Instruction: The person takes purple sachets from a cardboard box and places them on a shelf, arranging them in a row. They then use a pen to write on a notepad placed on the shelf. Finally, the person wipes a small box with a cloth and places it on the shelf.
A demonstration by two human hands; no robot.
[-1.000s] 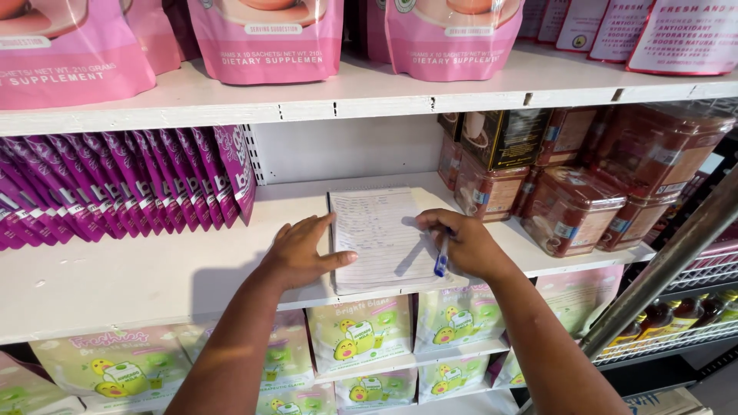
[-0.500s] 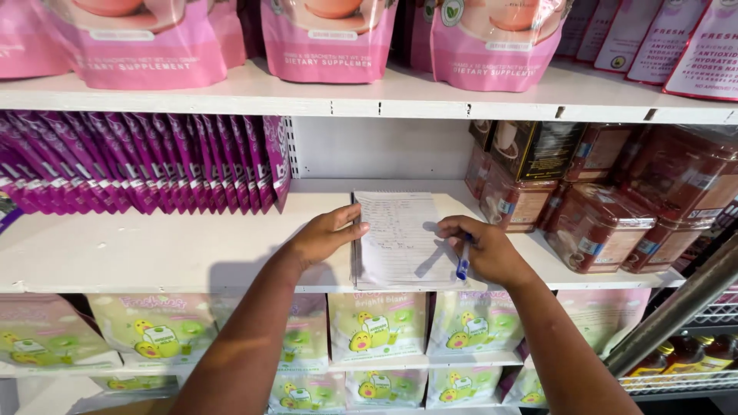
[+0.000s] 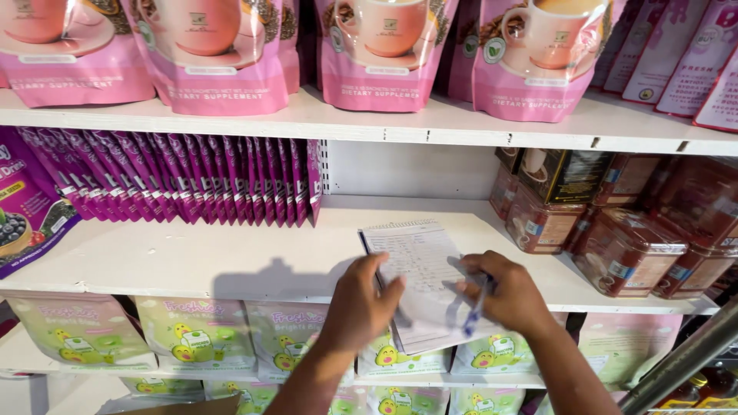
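My left hand [image 3: 360,303] grips the near-left edge of a white, lined, spiral-bound paper notepad [image 3: 419,277], steadying it at the front of the white shelf [image 3: 231,257], while my right hand [image 3: 509,292] stays closed around 1 blue pen [image 3: 470,313] over its page.

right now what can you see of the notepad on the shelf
The notepad is white lined paper with handwritten rows and a spiral binding along its top edge. It lies tilted on the white shelf, its lower end past the front edge and blurred. The left hand grips its left side; the right hand, with a blue pen, covers its right.
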